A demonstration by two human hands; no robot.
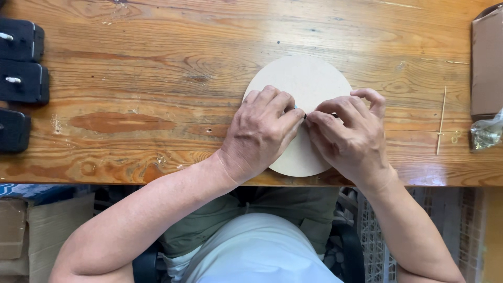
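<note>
- A pale round board disc (pixel 306 78) lies flat on the wooden bench (pixel 157 63), near the bench's front edge, right before the person.
- Both hands rest on the disc, their fingertips meeting over its middle.
- The left hand (pixel 259 133) has its fingers curled and pinched on a tiny dark piece (pixel 304 116), with a speck of blue-green showing beside it; what the piece is cannot be told.
- The right hand (pixel 351 136) has its fingers bent and closed against the same piece from the other side.
- A thin wooden stick (pixel 441 120) lies on the bench well to the right.
- A crumpled clear bag (pixel 486 133) sits at the right edge, below a brown cardboard box (pixel 487 63).
- Three black blocks (pixel 21 81) line the left edge.
</note>
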